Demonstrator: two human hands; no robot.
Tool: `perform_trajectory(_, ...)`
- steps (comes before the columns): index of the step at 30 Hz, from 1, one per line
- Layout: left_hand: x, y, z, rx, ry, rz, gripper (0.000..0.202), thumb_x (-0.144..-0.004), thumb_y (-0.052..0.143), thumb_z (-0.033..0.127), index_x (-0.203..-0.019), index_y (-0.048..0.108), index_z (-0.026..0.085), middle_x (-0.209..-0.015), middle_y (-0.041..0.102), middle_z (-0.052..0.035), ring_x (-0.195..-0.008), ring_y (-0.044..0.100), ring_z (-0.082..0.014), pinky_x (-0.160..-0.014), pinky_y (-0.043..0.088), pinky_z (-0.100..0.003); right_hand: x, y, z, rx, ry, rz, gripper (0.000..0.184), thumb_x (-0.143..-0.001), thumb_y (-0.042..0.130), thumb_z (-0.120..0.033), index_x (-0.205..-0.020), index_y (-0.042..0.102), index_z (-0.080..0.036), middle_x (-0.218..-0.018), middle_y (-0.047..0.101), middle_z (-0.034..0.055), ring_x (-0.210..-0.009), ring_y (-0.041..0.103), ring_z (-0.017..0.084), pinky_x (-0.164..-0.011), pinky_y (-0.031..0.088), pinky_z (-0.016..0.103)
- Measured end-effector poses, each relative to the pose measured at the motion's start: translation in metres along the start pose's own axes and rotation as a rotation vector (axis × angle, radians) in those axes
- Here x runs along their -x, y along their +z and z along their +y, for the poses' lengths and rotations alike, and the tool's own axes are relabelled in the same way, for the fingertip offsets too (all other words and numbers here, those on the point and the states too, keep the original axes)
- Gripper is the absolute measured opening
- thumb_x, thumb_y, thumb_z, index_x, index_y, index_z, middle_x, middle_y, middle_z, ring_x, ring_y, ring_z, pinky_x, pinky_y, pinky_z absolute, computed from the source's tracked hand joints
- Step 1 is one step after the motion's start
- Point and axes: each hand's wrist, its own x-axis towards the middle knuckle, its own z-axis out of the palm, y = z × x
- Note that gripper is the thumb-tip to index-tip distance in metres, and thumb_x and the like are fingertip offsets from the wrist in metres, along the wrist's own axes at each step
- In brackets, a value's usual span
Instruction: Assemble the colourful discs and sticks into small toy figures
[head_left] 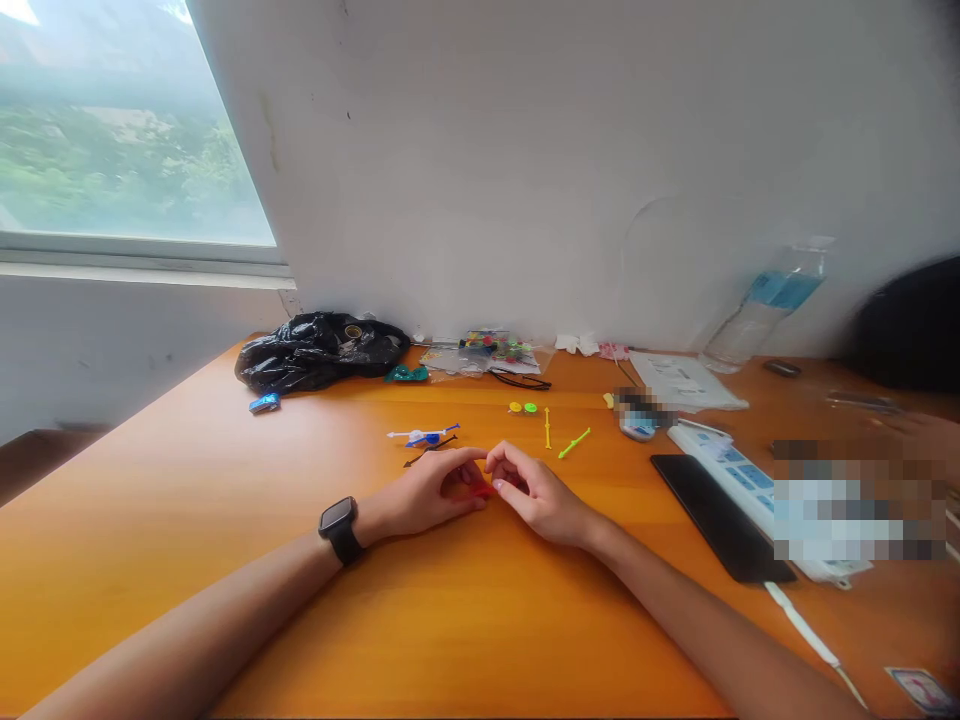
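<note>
Bringing the left hand (442, 490) and the right hand (541, 500) nearly together above the worktop (450, 630), with a small red piece (482, 490) between their fingertips. Curving the left fingers and thumb into a half-open arch; curling the right fingers further inward. Being unable to tell the exact grip of either hand on the partly hidden red piece. Wearing a black watch (339, 530) on the left wrist. Seeing, just beyond the left hand, a dark stick (429, 452) lying aslant beside an overlapping white stick (401, 434) and blue piece (433, 440). Seeing, beyond the right hand, a yellow stick (547, 428), a light-green stick (574, 443) slanting beside it, and a yellow disc (515, 408) and a green disc (530, 408) side by side. Finding, to the right, a black phone (720, 515) lying alongside a white power strip (739, 473). Noticing, farther back, a crumpled black bag (315, 350) with a blue packet (265, 403) before it, a clear packet of coloured pieces (487, 352) near the wall (480, 180), and, at right, a clear bottle (765, 305) with a blue label.
</note>
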Motion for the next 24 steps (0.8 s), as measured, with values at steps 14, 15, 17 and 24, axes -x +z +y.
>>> perform_trajectory(14,0.003,0.003,-0.001,-0.069,0.047,0.117,0.015,-0.091,0.074,0.027,-0.098,0.063,0.020,-0.094,0.075,-0.0028,-0.081,0.069,-0.0159,-0.071,0.055,-0.026,-0.007,0.008,0.010,-0.193,0.065,0.037,0.024,-0.095,0.070,-0.041,-0.096,0.054,-0.022,-0.086,0.063,-0.0008,-0.077,0.057,0.015,-0.073,0.045,0.028)
perform_trajectory(15,0.003,0.003,-0.001,-0.074,0.042,0.120,0.015,-0.091,0.075,0.028,-0.096,0.063,0.020,-0.092,0.074,-0.0023,-0.080,0.069,-0.0158,-0.069,0.054,-0.026,-0.007,0.008,0.009,-0.221,0.074,0.035,0.027,-0.094,0.072,-0.043,-0.095,0.054,-0.022,-0.086,0.064,-0.0004,-0.078,0.059,0.015,-0.074,0.045,0.028)
perform_trajectory(17,0.002,0.004,-0.002,-0.080,0.029,0.110,0.015,-0.092,0.075,0.030,-0.095,0.064,0.020,-0.091,0.075,-0.0016,-0.080,0.069,-0.0156,-0.068,0.054,-0.025,-0.008,0.007,0.009,-0.258,0.095,0.030,0.033,-0.089,0.077,-0.046,-0.094,0.055,-0.022,-0.086,0.066,0.0000,-0.078,0.062,0.015,-0.074,0.046,0.028)
perform_trajectory(24,0.004,0.005,-0.005,-0.150,0.067,0.087,0.011,-0.092,0.073,0.025,-0.102,0.073,0.021,-0.095,0.079,-0.0027,-0.082,0.072,-0.0163,-0.074,0.054,-0.026,-0.012,0.004,0.026,-0.225,0.150,0.075,0.042,-0.076,0.089,-0.048,-0.088,0.060,-0.019,-0.080,0.063,-0.0011,-0.068,0.056,0.012,-0.063,0.043,0.025)
